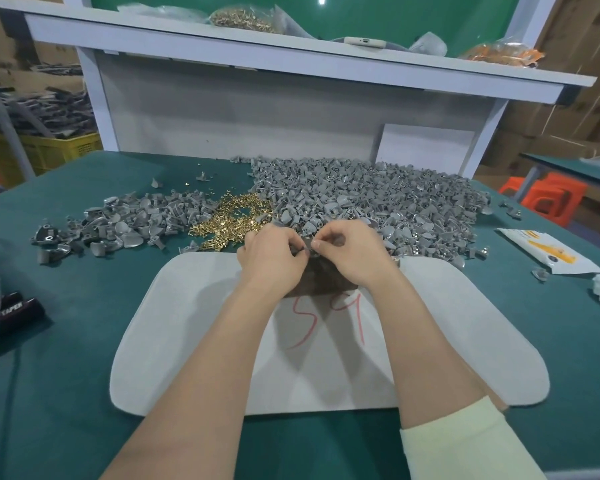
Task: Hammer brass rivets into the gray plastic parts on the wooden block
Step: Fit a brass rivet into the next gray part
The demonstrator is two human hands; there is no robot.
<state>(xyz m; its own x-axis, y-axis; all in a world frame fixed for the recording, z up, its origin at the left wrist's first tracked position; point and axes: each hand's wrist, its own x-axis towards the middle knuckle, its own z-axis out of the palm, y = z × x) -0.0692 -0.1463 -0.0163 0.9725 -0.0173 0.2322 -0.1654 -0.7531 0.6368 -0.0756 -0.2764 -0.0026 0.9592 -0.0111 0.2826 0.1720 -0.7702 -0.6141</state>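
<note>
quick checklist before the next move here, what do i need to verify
1. Grip on the small gray plastic part: ok, the left hand and right hand both pinch it at the fingertips.
2. Part over the dark wooden block: ok, though contact cannot be told.
3. A brass rivet seated in the part: cannot tell, the fingers hide it.
4. Supply from the loose pile of brass rivets: ok, it lies just beyond the left hand.
5. Block support: ok, it lies on the white felt pad.
6. A hammer at hand: not ok, none in view.
</note>
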